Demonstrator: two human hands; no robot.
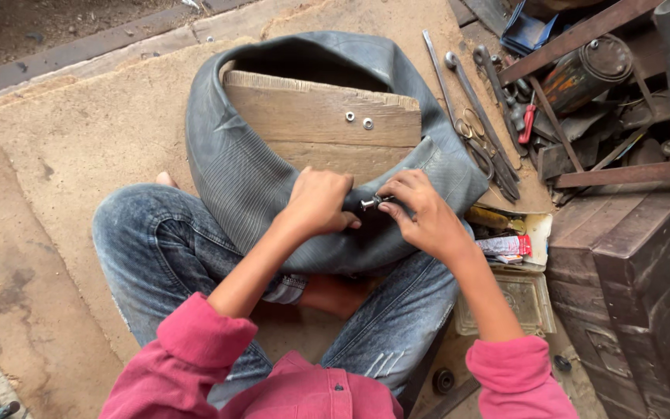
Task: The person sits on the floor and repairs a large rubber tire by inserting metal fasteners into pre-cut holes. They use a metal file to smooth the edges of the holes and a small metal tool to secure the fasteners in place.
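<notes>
A grey rubber inner tube (pixel 230 167) lies draped over my lap and around a wooden board (pixel 319 116). My left hand (pixel 318 203) presses and grips the tube just left of its metal valve stem (pixel 371 203). My right hand (pixel 420 209) pinches the valve stem from the right with thumb and fingers. Two small metal nuts or washers (pixel 358 119) rest on the board above my hands. I sit cross-legged in blue jeans and a pink shirt.
Long metal tyre levers, scissors and a red-handled tool (pixel 478 116) lie on the ground at the right. An open tin box (pixel 517 256) with tubes and patches sits by my right knee. Rusty metal frames, a can and a dark chest (pixel 630 256) crowd the right side.
</notes>
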